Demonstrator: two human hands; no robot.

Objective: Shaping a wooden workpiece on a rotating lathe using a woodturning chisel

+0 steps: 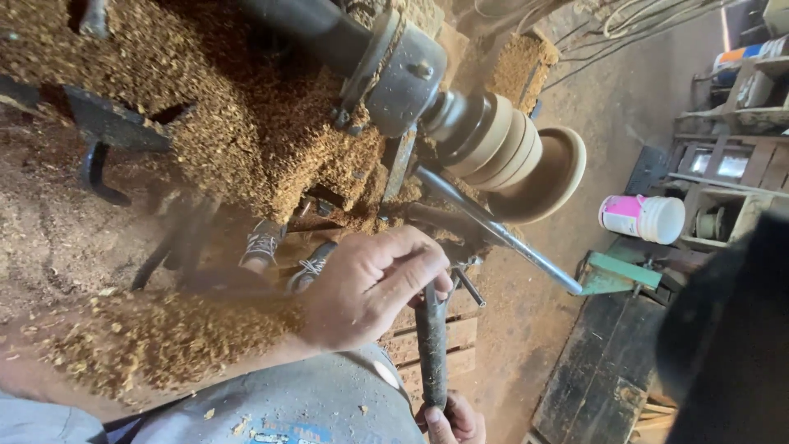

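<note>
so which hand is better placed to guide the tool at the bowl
Left, probably: the left hand grips the tool nearest the bowl; the right hand holds only the handle's far end.

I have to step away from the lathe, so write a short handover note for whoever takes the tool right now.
Left hand: gripping the turning tool near the tool rest.
Right hand: holds the handle's end, low in view.
Wooden workpiece: mounted on the lathe, ringed and flared into a dish shape. A metal rod runs beneath it.
Done: much shaping; shavings cover the lathe bed and forearm.
Left: cannot tell how much cutting remains.
</note>
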